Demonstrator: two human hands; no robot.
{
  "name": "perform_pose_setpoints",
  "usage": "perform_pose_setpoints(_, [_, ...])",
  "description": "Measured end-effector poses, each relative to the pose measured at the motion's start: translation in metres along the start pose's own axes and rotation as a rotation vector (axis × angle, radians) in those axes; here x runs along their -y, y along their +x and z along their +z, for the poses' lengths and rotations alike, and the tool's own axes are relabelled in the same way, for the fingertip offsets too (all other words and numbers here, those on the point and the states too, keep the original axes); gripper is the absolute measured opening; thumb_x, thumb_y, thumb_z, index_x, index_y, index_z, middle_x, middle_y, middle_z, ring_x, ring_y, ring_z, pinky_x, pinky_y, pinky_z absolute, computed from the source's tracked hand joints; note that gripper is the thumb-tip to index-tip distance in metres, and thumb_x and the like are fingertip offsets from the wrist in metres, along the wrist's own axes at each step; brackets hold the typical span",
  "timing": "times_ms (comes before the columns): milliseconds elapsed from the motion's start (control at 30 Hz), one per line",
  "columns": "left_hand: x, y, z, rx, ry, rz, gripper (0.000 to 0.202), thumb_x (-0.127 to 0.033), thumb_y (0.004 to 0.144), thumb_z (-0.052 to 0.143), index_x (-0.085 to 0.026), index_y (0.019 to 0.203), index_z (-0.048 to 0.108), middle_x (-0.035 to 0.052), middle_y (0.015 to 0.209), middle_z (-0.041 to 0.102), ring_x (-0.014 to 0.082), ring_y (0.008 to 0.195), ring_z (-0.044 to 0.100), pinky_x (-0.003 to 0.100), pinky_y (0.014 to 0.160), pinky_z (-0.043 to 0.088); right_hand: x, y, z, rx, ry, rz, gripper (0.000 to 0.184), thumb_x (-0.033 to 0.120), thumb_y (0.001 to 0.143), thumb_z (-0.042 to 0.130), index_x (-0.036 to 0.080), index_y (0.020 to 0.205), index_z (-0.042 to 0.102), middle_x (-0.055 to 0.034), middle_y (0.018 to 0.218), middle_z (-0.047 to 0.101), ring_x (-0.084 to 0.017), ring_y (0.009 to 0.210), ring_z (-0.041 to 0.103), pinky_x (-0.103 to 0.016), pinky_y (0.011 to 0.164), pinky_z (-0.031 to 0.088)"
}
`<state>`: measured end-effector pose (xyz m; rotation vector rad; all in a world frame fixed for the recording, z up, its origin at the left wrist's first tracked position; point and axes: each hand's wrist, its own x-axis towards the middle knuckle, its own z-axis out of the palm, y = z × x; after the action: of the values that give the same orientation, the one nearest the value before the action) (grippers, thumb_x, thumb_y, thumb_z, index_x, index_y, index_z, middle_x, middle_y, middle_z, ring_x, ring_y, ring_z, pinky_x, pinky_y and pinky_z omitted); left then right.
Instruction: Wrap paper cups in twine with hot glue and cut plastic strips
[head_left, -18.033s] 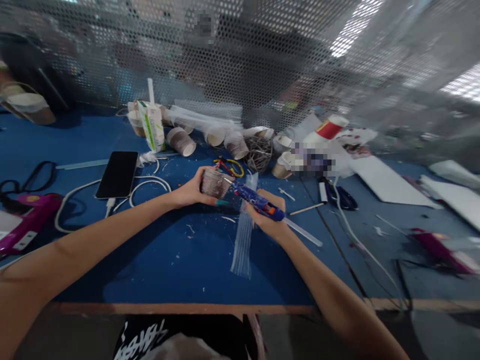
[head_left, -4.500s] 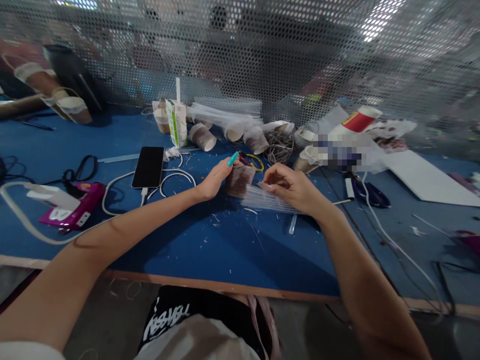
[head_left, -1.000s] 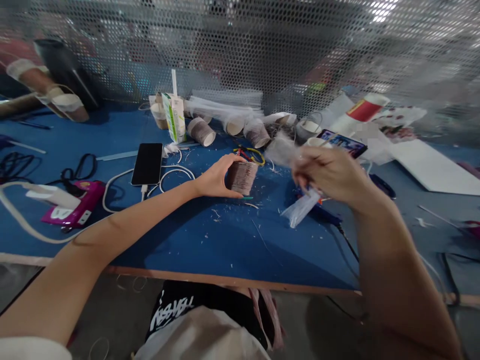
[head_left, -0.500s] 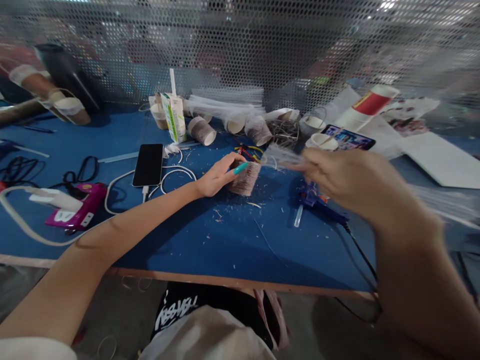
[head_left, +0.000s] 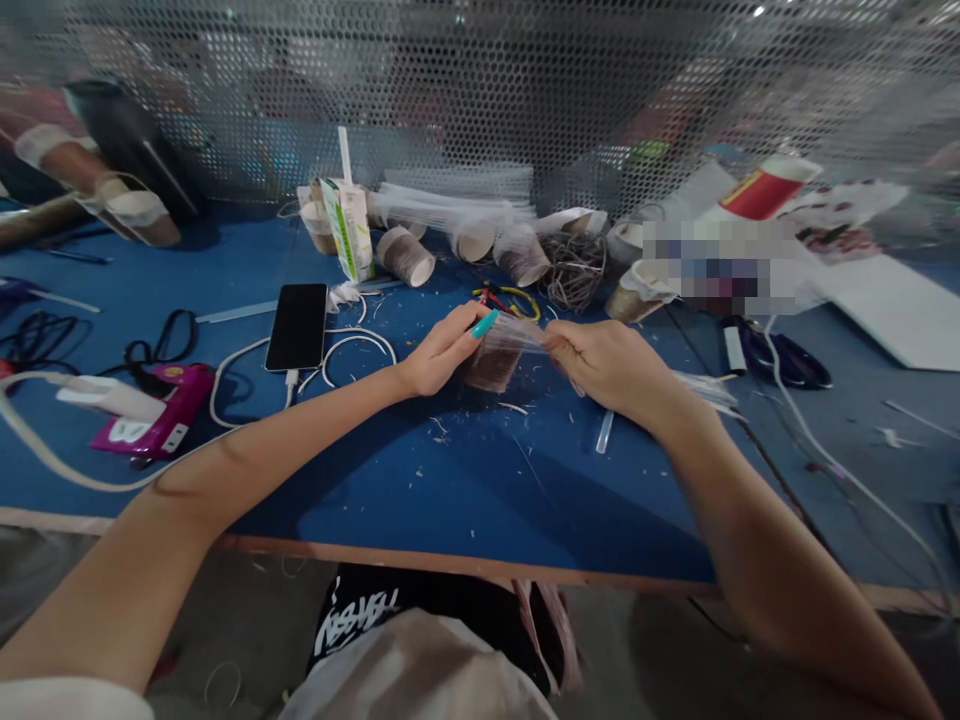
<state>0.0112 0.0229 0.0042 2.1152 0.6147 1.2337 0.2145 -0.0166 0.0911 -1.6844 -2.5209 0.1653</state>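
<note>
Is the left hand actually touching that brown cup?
Touching: the head view shows the left hand gripping the brown cup around its left end, with no gap between them.

The left arm (head_left: pixel 247 450) is slanting in from the lower left, its left hand (head_left: pixel 441 358) pointing rightward and showing a long teal nail (head_left: pixel 485 323). The right arm (head_left: pixel 757 520) is angling in from the lower right, the right hand (head_left: pixel 604 362) facing inward, its fingers (head_left: pixel 559 343) bunching together.
</note>
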Motion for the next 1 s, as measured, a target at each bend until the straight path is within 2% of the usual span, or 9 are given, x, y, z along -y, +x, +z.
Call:
perform_pose_setpoints(133, [-0.001, 0.0, 0.0, 0.005, -0.001, 0.017, 0.048, -0.059, 0.092, 0.023, -0.019, 0.1, 0.049, 0.0073, 0.092, 0.056, 0.0202, 0.086, 0.053, 0.04, 0.086, 0.044, -0.006, 0.003, 0.005, -0.054, -0.054, -0.008, 0.032, 0.037, 0.092, 0.034, 0.022, 0.071, 0.051, -0.0027, 0.051, 0.053, -0.017, 0.05, 0.048, -0.028, 0.052, 0.025])
perform_pose_setpoints(333, [-0.003, 0.001, -0.001, 0.032, 0.024, 0.002, 0.045, -0.056, 0.092, 0.025, -0.019, 0.104, 0.049, 0.0084, 0.098, 0.057, 0.0206, 0.091, 0.053, 0.039, 0.087, 0.043, -0.009, 0.001, 0.007, -0.051, -0.011, -0.092, 0.036, 0.039, 0.094, 0.031, 0.021, 0.073, 0.054, -0.0011, 0.048, 0.051, -0.015, 0.044, 0.045, -0.028, 0.051, 0.025])
perform_pose_setpoints(567, [0.005, 0.0, -0.002, 0.035, 0.054, 0.04, 0.045, -0.057, 0.088, 0.037, -0.018, 0.107, 0.048, 0.0075, 0.095, 0.055, 0.0193, 0.085, 0.051, 0.036, 0.079, 0.044, -0.009, 0.003, 0.012, -0.057, -0.064, -0.068, 0.034, 0.036, 0.093, 0.032, 0.02, 0.075, 0.057, -0.0024, 0.052, 0.052, -0.015, 0.046, 0.044, -0.028, 0.05, 0.024])
perform_pose_setpoints(733, [0.008, -0.001, -0.005, 0.079, 0.046, 0.05, 0.042, -0.052, 0.087, 0.04, -0.018, 0.111, 0.046, 0.0087, 0.101, 0.054, 0.0203, 0.089, 0.05, 0.038, 0.083, 0.044, -0.009, 0.002, 0.014, -0.057, -0.074, -0.078, 0.036, 0.036, 0.093, 0.03, 0.02, 0.077, 0.058, -0.0034, 0.055, 0.054, -0.016, 0.049, 0.046, -0.027, 0.049, 0.023])
perform_pose_setpoints(1000, [0.01, 0.0, -0.005, 0.077, 0.042, 0.071, 0.041, -0.051, 0.086, 0.039, -0.019, 0.112, 0.046, 0.0087, 0.1, 0.054, 0.0213, 0.09, 0.051, 0.04, 0.085, 0.044, -0.012, 0.002, 0.013, -0.038, -0.122, -0.098, 0.037, 0.036, 0.093, 0.03, 0.021, 0.078, 0.06, -0.0045, 0.056, 0.056, -0.016, 0.051, 0.048, -0.027, 0.048, 0.023])
